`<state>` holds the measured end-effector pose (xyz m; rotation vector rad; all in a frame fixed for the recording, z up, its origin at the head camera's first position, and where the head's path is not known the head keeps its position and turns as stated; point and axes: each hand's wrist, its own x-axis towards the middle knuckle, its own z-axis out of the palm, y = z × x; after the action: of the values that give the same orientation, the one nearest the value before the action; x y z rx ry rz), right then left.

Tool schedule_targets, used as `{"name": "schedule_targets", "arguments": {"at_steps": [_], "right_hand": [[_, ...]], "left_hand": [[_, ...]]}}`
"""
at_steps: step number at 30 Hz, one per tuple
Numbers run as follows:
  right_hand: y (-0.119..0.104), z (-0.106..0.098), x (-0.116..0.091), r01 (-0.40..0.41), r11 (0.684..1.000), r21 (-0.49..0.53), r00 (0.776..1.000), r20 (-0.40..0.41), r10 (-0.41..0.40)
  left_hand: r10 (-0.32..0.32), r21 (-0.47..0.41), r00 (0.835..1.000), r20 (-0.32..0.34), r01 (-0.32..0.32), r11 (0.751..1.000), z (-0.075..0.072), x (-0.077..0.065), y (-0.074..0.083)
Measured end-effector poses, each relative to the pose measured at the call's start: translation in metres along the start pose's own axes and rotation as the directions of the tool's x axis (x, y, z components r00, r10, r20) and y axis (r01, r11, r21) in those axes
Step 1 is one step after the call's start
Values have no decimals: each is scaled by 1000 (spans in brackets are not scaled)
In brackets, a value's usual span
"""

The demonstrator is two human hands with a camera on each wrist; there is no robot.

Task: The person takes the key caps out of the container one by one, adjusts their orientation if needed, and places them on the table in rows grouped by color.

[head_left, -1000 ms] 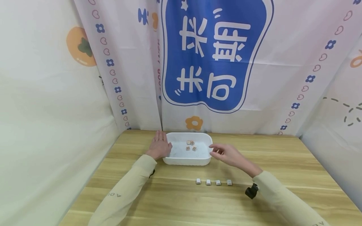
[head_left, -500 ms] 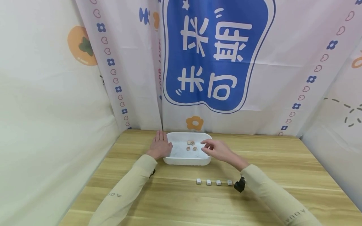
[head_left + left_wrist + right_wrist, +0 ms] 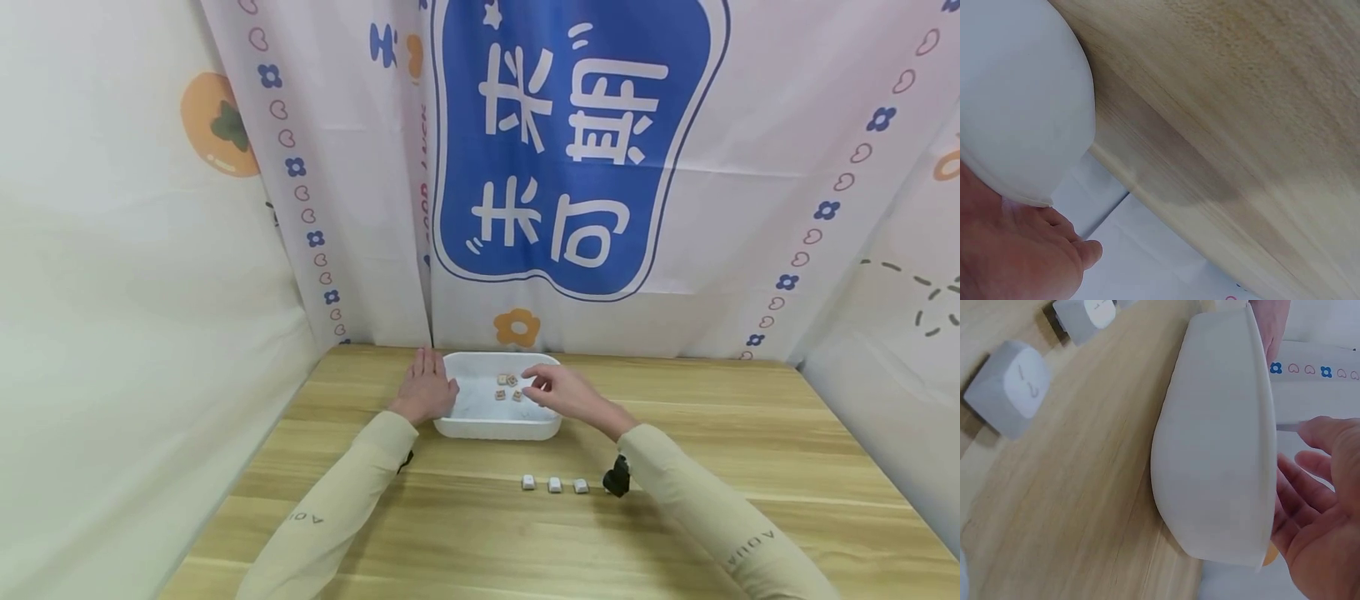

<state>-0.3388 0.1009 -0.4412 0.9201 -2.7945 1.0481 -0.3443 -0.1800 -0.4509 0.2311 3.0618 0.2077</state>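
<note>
A white plastic tray [image 3: 498, 428] stands near the table's far edge, holding several small tan keycaps [image 3: 501, 395]. My left hand [image 3: 426, 390] rests on its left rim, fingers straight and pointing away, thumb on the inner side. Over the right side of the tray hovers my right hand [image 3: 566, 392], thumb and index finger apart with nothing between them; its fingertips are close to the nearest tan keycaps. In front of the tray, white keycaps [image 3: 554, 485] lie in a row. One of them, seen large in the right wrist view, is a marked keycap [image 3: 1013, 387].
The wooden table [image 3: 450, 533] meets a printed curtain [image 3: 375, 250] just behind the tray. A black wrist camera [image 3: 617, 477] on the right sleeve covers the right end of the keycap row. Cloth walls close off both sides.
My right hand has moved left, from beside the tray's right rim to over its inside, nearer the tan keycaps. The left hand stays on the rim.
</note>
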Motion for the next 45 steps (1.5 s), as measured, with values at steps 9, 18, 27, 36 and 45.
{"name": "schedule_targets", "arguments": {"at_steps": [9,18,27,36,45], "right_hand": [[8,9,19,-68,998,7,996,51,67],[12,14,35,-92,995,-42,993,74,95],[12,21,49,-62,978,-197,988,124,88],[14,27,57,-69,944,-322,979,162,127],[8,30,56,-96,946,-310,972,174,156]], "left_hand": [[2,-2,1000,-9,-2,1000,2,2,-2],[5,10,1000,-5,-5,1000,2,4,-1],[7,22,1000,-4,-7,1000,2,1,0],[1,31,1000,-3,-1,1000,1,-1,1],[-3,18,1000,-2,4,1000,0,-1,2]]}}
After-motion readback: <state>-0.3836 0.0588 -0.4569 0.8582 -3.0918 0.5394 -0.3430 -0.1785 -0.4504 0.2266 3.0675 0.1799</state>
